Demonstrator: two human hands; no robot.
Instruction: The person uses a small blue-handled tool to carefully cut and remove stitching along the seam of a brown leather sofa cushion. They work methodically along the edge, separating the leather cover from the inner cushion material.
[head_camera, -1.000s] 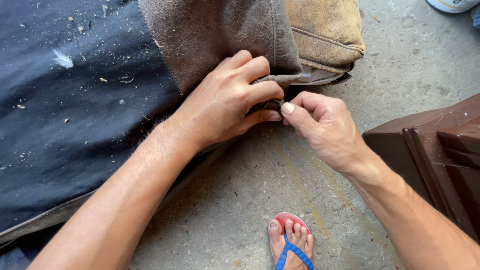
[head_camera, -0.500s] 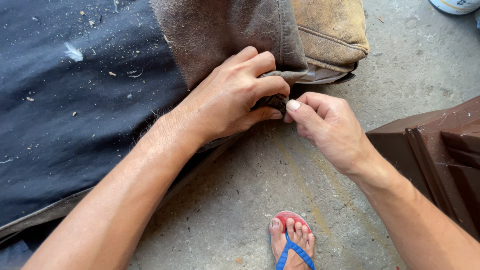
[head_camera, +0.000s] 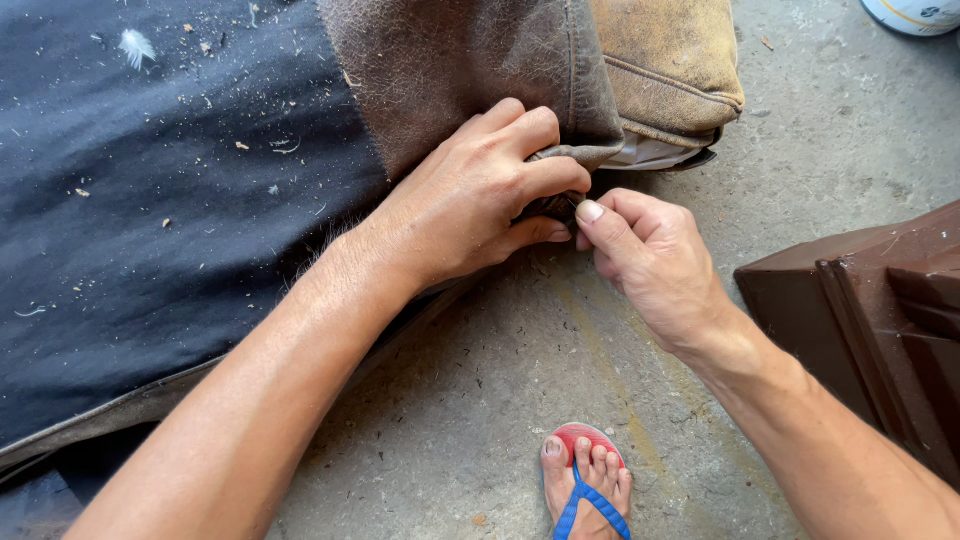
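1. Left hand lies on the corner of a worn brown suede cover, fingers curled shut, pinching the folded fabric edge at that corner.
2. Right hand sits just right of the left hand, thumb tip touching the same corner; fingers curled closed, pinching at the edge. What they grip is too small and hidden to tell.
3. The brown cover lies at centre far, on the concrete floor, its corner right between the two hands.
4. Dark navy fabric spreads over the left half, joined to the brown piece, dotted with crumbs, lint and a small white feather far left.
5. Tan leather cushion lies just behind and right of the brown cover, touching it, pale lining showing under its edge.
6. Dark brown wooden piece stands at the right edge, apart from the hands.
7. A foot in a blue-strapped red flip-flop rests on the floor, near centre.
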